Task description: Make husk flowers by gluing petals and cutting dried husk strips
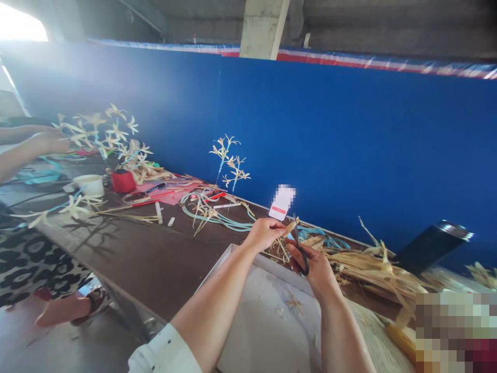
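Note:
My left hand (264, 231) is closed in a pinch on a small piece of dried corn husk (290, 227), held above the table. My right hand (316, 267) grips black-handled scissors (300, 247), their blades pointing up at the husk piece. Both hands hover over a shallow white tray (248, 331) with a few husk scraps in it. A heap of dried corn husks (373, 267) lies just right of my hands on the dark wooden table (147, 259).
Husk flowers on stems (229, 163) stand by the blue wall. More flowers (104, 137), a red thread spool (123, 181), a white cup (90, 184) and teal strips (217, 215) lie farther left. Another person's arms (27, 147) reach in at left. A black cylinder (430, 246) lies at right.

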A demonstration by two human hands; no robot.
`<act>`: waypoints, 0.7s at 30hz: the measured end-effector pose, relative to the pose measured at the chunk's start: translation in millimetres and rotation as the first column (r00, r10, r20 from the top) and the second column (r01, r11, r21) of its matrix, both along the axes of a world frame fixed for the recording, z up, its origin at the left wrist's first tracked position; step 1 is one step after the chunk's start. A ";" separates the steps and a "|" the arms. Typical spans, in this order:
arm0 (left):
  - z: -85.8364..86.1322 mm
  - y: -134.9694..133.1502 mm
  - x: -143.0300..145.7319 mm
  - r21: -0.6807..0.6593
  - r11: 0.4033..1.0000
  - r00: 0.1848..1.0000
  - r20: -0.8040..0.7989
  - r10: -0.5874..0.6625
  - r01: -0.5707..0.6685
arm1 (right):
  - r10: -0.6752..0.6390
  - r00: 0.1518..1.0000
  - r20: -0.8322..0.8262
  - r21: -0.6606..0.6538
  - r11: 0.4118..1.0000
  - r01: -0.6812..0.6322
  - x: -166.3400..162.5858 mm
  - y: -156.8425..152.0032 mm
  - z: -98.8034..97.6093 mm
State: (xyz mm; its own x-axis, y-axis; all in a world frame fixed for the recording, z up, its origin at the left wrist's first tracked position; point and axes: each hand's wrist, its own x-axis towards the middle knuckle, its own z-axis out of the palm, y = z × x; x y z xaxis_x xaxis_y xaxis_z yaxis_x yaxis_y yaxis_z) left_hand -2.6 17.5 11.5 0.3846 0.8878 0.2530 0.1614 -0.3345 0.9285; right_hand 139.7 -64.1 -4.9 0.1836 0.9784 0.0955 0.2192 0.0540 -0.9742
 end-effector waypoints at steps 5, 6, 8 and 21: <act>4.0 -3.4 2.7 -0.210 0.975 0.986 0.162 -0.034 0.068 | 0.024 0.999 -0.042 -0.014 1.000 -0.025 -2.2 0.3 -0.3; 4.4 -3.6 3.7 -0.262 0.962 0.975 0.221 -0.017 0.076 | 0.041 0.998 -0.047 -0.019 0.999 -0.042 -3.5 0.2 0.0; 4.5 -3.2 5.7 -0.338 0.938 0.946 0.321 0.033 0.082 | 0.071 0.996 -0.044 -0.031 0.997 -0.073 -6.5 0.1 0.7; 5.2 0.1 7.3 -0.409 0.911 0.880 0.451 0.150 0.054 | 0.133 0.991 0.000 -0.055 0.990 -0.133 -8.3 2.4 -4.8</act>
State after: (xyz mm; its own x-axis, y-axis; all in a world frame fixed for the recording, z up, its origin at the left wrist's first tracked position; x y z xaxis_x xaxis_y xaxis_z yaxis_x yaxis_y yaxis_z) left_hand 4.7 17.6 16.8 0.2671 0.9636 0.0112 -0.3151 0.0764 0.9460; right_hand 131.4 -61.7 -9.6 0.0509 0.9978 0.0419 0.2176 0.0298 -0.9756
